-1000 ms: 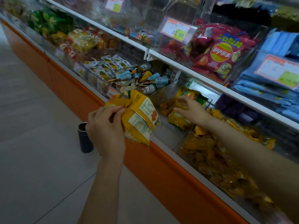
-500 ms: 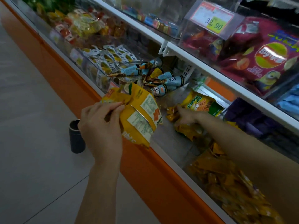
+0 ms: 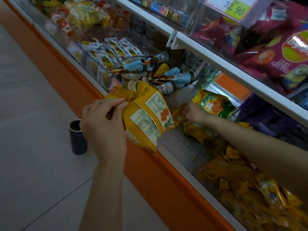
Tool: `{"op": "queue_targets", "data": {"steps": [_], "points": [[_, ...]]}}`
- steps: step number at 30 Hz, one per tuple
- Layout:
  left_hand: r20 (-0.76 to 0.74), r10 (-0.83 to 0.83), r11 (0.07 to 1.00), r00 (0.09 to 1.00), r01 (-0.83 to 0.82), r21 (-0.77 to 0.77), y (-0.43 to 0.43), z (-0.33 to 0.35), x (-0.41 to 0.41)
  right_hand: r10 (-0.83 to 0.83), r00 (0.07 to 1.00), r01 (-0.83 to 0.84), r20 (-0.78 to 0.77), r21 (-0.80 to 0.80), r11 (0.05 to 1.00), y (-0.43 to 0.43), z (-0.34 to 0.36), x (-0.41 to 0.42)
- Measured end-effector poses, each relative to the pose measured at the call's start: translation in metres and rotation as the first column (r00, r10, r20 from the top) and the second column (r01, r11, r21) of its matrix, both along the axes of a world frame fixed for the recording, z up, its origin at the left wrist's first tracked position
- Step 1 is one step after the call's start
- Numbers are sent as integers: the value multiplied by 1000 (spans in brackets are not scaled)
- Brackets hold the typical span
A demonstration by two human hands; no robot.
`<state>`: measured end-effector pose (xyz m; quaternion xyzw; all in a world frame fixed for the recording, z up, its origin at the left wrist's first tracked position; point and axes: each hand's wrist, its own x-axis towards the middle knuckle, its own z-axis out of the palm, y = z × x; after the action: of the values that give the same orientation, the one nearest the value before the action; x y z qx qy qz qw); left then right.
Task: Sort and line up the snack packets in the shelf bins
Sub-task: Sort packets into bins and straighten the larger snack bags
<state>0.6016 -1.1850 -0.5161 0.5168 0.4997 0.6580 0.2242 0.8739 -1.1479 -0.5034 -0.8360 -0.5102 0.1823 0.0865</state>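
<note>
My left hand [image 3: 104, 125] grips a stack of yellow snack packets [image 3: 146, 117] by their left ends, held over the front edge of the lower shelf. My right hand [image 3: 193, 112] reaches into a clear shelf bin [image 3: 180, 147] and pinches a small yellow packet [image 3: 176, 111] lying near the bin's back. A larger yellow and green snack bag [image 3: 213, 104] stands just behind that hand. More yellow packets [image 3: 196, 132] lie under my right wrist.
Blue cone-shaped snacks [image 3: 173, 77] fill the bin to the left, white packets [image 3: 108, 54] beyond them. A bin of loose yellow packets [image 3: 246, 189] sits to the right. Red chip bags [image 3: 275, 52] on the upper shelf [image 3: 208, 54]. A dark cylinder [image 3: 77, 137] stands on the floor.
My right hand has moved from the large yellow bag down and left to the small packets at the bin's back. The left hand keeps holding its stack.
</note>
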Motion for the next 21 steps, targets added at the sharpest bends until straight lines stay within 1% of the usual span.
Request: {"op": "queue_targets", "data": {"steps": [1,2,3,4,7,9,15,21], "points": [[-4,-5,1000,1000,5,2,0,0,0,-74,995,75,-63,17,997,0,0,0],[-9,-11,1000,1000,11,1,0,1,0,-150,974,153,-168,3,988,0,-1,-3],[-16,-19,1000,1000,19,1,0,1,1,-202,945,203,-257,-24,979,1,-3,-7],[-23,-25,1000,999,25,7,0,2,1,-232,924,228,-305,-49,972,2,-5,-12],[-39,-43,999,998,44,29,2,5,2,-247,917,221,-313,-116,968,5,-4,-27],[-43,-60,997,997,62,38,3,8,4,-277,887,249,-370,-123,961,3,-2,-32],[-73,-90,993,993,95,70,5,12,5,-365,781,381,-507,-75,921,1,-3,-51],[-62,-94,995,994,96,33,2,9,1,-410,772,421,-486,-92,902,4,-7,-65]]}}
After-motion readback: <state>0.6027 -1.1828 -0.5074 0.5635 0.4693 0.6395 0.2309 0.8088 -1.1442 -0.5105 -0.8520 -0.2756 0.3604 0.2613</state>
